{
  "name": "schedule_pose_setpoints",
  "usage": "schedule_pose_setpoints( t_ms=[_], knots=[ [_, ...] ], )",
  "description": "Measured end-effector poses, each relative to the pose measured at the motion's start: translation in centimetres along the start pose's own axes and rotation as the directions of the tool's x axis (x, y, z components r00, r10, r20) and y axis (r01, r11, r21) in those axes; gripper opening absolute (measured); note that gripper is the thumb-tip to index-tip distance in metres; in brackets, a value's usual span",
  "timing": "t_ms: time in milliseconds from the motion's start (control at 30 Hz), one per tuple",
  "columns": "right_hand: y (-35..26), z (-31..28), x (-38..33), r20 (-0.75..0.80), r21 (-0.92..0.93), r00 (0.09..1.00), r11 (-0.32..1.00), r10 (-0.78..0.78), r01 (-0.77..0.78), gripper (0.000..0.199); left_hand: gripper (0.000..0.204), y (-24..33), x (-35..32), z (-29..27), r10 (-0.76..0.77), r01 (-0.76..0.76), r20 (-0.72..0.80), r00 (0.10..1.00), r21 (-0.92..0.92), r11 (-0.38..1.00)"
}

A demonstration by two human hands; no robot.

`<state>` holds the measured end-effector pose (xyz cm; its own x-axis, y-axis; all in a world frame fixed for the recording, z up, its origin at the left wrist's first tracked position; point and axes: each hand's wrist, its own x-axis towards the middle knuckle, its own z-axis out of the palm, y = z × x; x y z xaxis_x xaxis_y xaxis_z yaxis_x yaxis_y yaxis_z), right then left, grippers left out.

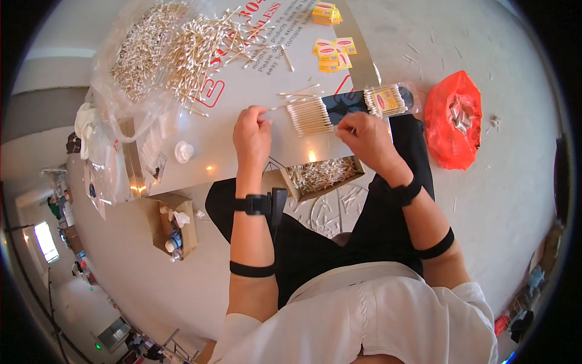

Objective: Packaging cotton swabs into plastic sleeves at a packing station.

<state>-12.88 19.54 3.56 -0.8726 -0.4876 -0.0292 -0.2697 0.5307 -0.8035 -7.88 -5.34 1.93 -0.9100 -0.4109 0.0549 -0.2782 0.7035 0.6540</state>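
Note:
My left hand is over the metal-topped table, thumb and forefinger pinched together. Beside its fingertips lie a few loose cotton swabs; whether one is in the pinch I cannot make out. To the right, a neat row of cotton swabs lies side by side at the end of a dark patterned strip. My right hand is curled at this strip's near edge, fingertips closed by the row's right end; what they hold is hidden. Farther right on the strip sits a swab bundle with a yellow label.
A clear plastic bag and a loose heap of swabs fill the table's far left. Yellow cards lie at the back. Below the front edge is a swab-filled box; a red bag stands right.

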Motion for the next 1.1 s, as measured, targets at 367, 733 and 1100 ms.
schedule_pose_setpoints(
  t_ms=[367,733,1100],
  knots=[
    [1.3,0.9,-0.9,-0.061,0.036,0.998,0.999,0.027,-0.025,0.012,0.011,1.4,2.0,2.6,0.119,-0.119,0.009,0.993,-0.056,0.991],
    [0.9,0.9,-0.8,-0.093,-0.034,0.995,0.998,0.046,-0.049,0.01,0.012,3.6,4.9,2.8,0.298,-0.316,0.129,0.946,0.148,0.937],
    [1.8,0.7,-0.9,-0.117,0.047,0.991,0.997,0.071,-0.066,0.011,0.005,5.0,1.9,-2.1,0.153,-0.098,0.205,0.967,-0.254,0.962]
  ],
)
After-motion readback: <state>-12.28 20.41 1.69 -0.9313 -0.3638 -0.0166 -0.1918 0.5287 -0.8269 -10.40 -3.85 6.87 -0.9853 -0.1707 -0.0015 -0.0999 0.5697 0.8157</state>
